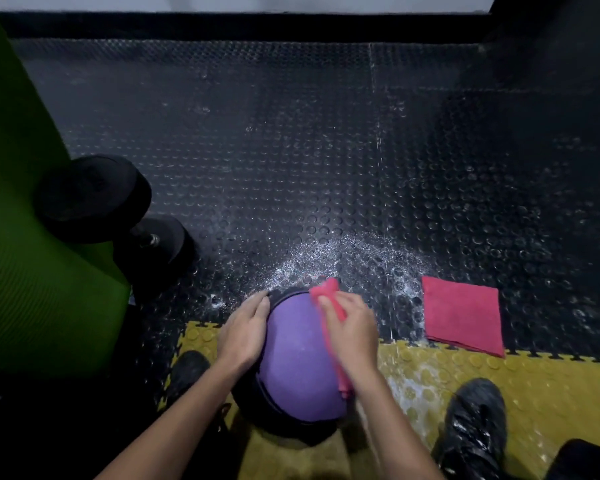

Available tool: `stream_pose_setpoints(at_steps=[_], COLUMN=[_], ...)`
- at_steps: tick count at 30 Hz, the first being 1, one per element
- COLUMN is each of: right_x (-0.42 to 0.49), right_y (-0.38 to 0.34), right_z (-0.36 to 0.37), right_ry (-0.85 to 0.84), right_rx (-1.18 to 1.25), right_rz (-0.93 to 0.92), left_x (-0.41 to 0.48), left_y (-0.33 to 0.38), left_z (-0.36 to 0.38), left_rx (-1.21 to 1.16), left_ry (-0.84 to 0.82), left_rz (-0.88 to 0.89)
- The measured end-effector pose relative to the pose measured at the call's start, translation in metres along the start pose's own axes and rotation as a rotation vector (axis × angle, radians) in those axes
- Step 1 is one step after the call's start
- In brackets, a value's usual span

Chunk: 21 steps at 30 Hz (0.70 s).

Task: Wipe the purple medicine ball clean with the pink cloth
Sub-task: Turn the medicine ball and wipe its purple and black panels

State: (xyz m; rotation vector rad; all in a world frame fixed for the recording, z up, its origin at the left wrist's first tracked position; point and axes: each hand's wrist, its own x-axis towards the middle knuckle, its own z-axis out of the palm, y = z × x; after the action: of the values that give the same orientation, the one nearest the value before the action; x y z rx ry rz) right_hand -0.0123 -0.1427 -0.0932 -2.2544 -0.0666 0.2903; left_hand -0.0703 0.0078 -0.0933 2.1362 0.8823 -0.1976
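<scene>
The purple ball (298, 362) sits on the floor right where the black studded mat (291, 150) meets the yellow mat (551, 386), at the near edge of the black one and about midway along the seam. The left hand (244, 332) lies flat against the ball's left side, fingers nearly straight and close together, their tips at its dark band. The right hand (355, 332) has its fingers curled around the pink cloth (326, 289) and presses it onto the ball's upper right side; one end of the cloth sticks out past the fingertips and the other trails down by the wrist.

White specks spread over the black mat just beyond the ball. A second cloth (463, 315), folded square, lies flat to the right, near the ball but apart from it, its near corner on the seam. On the left, a black dumbbell (94, 199) rests against a green roll (32, 254) at the mat's left edge. A shoe (475, 420) stands on the yellow mat to the right of the ball. The black mat is open from the specks to the far wall (222, 26).
</scene>
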Motion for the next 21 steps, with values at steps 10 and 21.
stream_pose_setpoints(at_steps=[10,21], right_x=[-0.017,-0.011], right_y=[0.001,0.045], right_z=[-0.012,-0.015], right_ry=[0.128,0.222], right_rx=[-0.166,0.135], right_rz=[-0.068,0.435], left_x=[0.000,0.004], left_y=[0.027,0.030], left_z=[0.026,0.021], left_rx=[0.117,0.035], left_ry=[-0.012,0.014], left_rz=[0.256,0.196])
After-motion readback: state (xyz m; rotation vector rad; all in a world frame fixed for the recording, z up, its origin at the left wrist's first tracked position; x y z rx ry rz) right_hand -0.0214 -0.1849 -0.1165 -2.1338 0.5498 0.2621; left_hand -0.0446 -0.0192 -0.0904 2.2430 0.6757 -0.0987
